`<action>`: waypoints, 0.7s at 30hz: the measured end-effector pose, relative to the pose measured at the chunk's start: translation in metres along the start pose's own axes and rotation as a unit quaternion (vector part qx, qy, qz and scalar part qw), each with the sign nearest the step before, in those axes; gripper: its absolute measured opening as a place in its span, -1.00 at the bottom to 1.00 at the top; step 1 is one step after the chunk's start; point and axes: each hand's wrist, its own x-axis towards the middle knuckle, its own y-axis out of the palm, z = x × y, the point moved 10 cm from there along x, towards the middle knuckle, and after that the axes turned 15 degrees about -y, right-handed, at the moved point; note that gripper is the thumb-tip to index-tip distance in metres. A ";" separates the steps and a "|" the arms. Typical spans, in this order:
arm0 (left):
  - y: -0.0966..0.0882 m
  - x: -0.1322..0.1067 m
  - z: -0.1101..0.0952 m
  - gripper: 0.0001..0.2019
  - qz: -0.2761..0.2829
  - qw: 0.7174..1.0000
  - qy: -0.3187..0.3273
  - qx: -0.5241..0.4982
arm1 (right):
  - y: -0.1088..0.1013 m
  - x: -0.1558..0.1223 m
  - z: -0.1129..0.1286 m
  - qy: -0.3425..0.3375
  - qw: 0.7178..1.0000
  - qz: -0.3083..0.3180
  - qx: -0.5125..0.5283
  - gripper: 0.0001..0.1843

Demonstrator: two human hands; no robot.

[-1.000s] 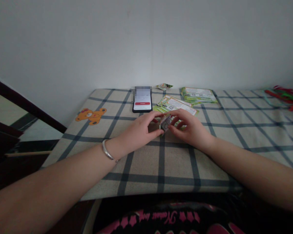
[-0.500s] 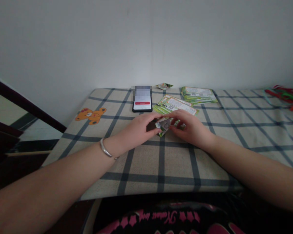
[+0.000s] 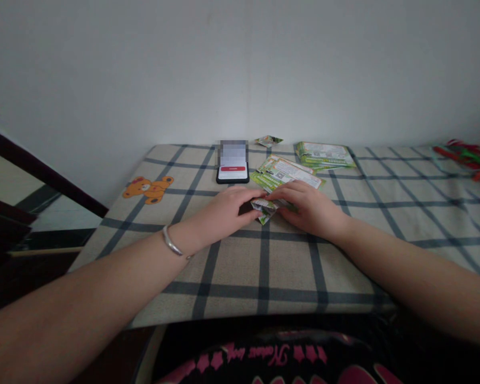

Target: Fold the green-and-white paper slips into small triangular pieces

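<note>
Between both hands is a small folded piece of printed paper (image 3: 266,212), green and white, resting on or just above the tablecloth. My left hand (image 3: 232,209) pinches its left side with thumb and fingers. From the other side my right hand (image 3: 307,207) grips it, with fingertips close to those of the left. Part of the paper is hidden behind the fingers. Just beyond the hands lie several overlapping green and white leaflets (image 3: 290,173).
A phone (image 3: 232,174) with a lit screen lies behind my left hand. Near the wall sit a folded paper shape (image 3: 269,141) and a stack of leaflets (image 3: 326,153). Red and green strips (image 3: 470,160) lie far right. An orange bear figure (image 3: 148,190) is at the left.
The folded paper's upper flap has been pressed down and its shape is flatter. My right fingers have closed in on it; my left hand has hardly moved.
</note>
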 end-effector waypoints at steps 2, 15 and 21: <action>0.000 0.000 0.001 -0.61 0.000 1.000 0.004 0.001 | 0.000 0.000 0.001 -0.005 1.000 0.001 0.002 -0.62; -0.004 -0.002 -0.007 -0.61 -0.014 1.000 -0.002 0.018 | 0.000 -0.004 -0.010 0.066 0.998 -0.014 0.011 -0.65; -0.003 -0.005 -0.004 -0.62 -0.023 1.000 -0.003 0.015 | -0.003 -0.009 -0.020 0.108 0.991 -0.063 0.048 -0.76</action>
